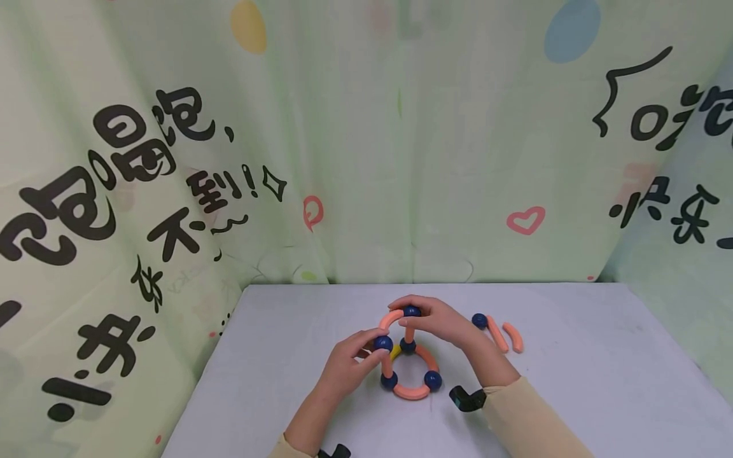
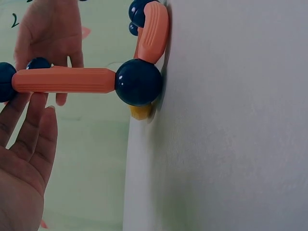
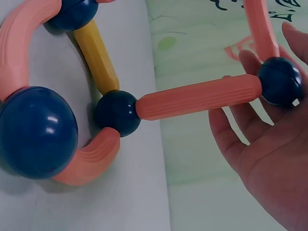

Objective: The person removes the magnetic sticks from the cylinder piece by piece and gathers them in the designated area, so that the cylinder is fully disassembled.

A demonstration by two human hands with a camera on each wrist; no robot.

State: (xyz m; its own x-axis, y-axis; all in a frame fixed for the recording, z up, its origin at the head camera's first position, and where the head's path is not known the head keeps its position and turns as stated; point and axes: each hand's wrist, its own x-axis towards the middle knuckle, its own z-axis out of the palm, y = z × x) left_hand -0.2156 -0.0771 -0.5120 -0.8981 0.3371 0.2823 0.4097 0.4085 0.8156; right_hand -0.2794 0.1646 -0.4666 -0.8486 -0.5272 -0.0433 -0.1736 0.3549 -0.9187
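Curtain lettering (image 1: 690, 216) reads "快乐" while left hand (image 1: 347, 364) and right hand (image 1: 439, 321) each grip a blue ball (image 1: 382, 344).

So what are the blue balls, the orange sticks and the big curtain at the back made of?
The blue balls look like smooth, glossy plastic: they show bright shiny spots. The orange sticks seem to be duller plastic, with neat grooves that look moulded. The curtain is probably thin printed cloth, since it hangs in soft folds.
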